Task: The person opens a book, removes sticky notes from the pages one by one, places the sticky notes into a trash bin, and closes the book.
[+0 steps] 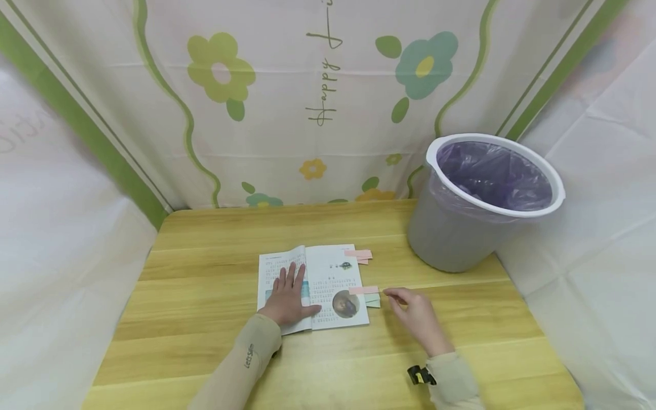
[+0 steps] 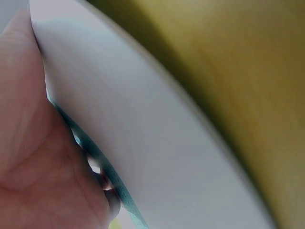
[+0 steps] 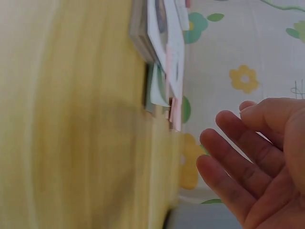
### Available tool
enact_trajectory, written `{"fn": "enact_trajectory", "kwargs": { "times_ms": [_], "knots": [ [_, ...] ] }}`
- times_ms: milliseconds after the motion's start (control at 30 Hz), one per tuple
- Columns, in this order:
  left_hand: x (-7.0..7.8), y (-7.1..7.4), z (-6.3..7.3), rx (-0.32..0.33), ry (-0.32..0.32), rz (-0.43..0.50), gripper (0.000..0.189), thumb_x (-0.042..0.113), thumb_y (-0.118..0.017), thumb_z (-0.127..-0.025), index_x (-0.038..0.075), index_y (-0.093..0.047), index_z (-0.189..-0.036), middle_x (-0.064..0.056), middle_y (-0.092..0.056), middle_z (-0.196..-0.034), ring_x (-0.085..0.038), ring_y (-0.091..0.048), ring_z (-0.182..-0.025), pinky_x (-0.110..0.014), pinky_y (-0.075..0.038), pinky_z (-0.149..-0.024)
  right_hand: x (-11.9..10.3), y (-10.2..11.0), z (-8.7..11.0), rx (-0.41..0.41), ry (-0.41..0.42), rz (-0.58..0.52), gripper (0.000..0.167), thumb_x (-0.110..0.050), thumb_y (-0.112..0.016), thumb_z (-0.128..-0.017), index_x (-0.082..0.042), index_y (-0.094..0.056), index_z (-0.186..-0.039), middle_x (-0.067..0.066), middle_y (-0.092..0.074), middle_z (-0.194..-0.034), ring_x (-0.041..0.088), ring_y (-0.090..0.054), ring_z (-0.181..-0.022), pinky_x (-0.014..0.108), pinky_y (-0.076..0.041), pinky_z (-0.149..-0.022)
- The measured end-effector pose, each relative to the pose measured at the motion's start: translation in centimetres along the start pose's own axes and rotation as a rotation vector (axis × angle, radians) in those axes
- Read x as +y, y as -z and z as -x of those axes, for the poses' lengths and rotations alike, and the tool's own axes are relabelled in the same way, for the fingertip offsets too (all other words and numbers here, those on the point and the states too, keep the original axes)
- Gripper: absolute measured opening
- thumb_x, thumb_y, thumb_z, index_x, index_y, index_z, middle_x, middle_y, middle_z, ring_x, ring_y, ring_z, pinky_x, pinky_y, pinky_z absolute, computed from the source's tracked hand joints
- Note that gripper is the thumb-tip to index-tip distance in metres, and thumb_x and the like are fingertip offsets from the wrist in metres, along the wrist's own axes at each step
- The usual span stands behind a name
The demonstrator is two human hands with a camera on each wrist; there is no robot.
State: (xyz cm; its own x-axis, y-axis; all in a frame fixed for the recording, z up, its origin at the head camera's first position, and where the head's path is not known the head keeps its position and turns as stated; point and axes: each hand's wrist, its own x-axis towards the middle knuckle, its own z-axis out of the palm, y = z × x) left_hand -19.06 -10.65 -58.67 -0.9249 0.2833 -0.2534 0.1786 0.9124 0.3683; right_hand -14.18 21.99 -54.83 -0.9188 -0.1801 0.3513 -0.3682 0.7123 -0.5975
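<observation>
An open book (image 1: 322, 267) with printed pages lies on the wooden table. My left hand (image 1: 286, 300) is spread flat across its left page, thumb reaching over the fold. From the right page's edge stick out a pink paper tab (image 1: 364, 290), green tabs (image 1: 373, 301) just under it, and more pink tabs (image 1: 360, 254) higher up. My right hand (image 1: 417, 319) hovers just right of the lower tabs. In the right wrist view its fingers (image 3: 231, 164) are loosely bent, with nothing held, apart from the tabs.
At the table's back right stands a grey bin (image 1: 446, 233) with a white rim and a purple liner. A flowered curtain (image 1: 277, 125) hangs behind the wooden table (image 1: 205, 296), and white cloth hangs on both sides. A black strap (image 1: 421, 376) shows at my right wrist.
</observation>
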Motion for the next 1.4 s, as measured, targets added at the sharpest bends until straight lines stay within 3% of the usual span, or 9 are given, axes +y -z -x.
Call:
{"fn": "enact_trajectory", "kwargs": {
  "times_ms": [700, 1000, 1233, 1400],
  "knots": [
    [0.0, -0.1, -0.1, -0.002, 0.005, -0.003, 0.115, 0.073, -0.056, -0.085, 0.016, 0.012, -0.158, -0.013, 0.015, -0.163, -0.037, 0.014, -0.148, -0.051, 0.001, -0.119, 0.7, -2.2, 0.4, -0.067, -0.053, 0.043, 0.019, 0.001, -0.073, -0.086, -0.006, -0.076, -0.104, 0.008, -0.074, -0.101, 0.018, -0.070, -0.087, 0.031, -0.059, -0.076],
    [0.3, 0.5, 0.2, 0.000, -0.001, 0.002, 0.114, 0.071, -0.058, -0.086, 0.012, 0.007, -0.159, -0.017, 0.012, -0.164, -0.040, 0.010, -0.148, -0.052, -0.002, -0.119, 0.8, -2.0, -1.4, -0.034, 0.049, 0.083, 0.015, 0.000, -0.076, -0.085, -0.005, -0.076, -0.099, 0.008, -0.074, -0.098, 0.022, -0.070, -0.087, 0.036, -0.059, -0.075],
    [0.1, 0.4, 0.0, -0.013, 0.005, -0.004, 0.114, 0.073, -0.056, -0.085, 0.014, 0.009, -0.159, -0.015, 0.014, -0.163, -0.038, 0.011, -0.148, -0.051, -0.001, -0.119, 1.0, -1.8, -3.6, -0.124, 0.086, 0.171, 0.018, -0.005, -0.077, -0.086, -0.007, -0.076, -0.103, 0.007, -0.073, -0.104, 0.026, -0.070, -0.097, 0.044, -0.056, -0.085],
    [0.2, 0.4, 0.0, -0.015, 0.007, -0.003, 0.114, 0.073, -0.056, -0.085, 0.014, 0.009, -0.159, -0.015, 0.013, -0.164, -0.038, 0.011, -0.148, -0.051, -0.002, -0.119, 1.3, -2.1, -4.6, -0.197, 0.134, 0.216, 0.017, -0.009, -0.077, -0.086, -0.007, -0.076, -0.104, 0.007, -0.073, -0.105, 0.025, -0.069, -0.098, 0.042, -0.055, -0.087]
  ]
}}
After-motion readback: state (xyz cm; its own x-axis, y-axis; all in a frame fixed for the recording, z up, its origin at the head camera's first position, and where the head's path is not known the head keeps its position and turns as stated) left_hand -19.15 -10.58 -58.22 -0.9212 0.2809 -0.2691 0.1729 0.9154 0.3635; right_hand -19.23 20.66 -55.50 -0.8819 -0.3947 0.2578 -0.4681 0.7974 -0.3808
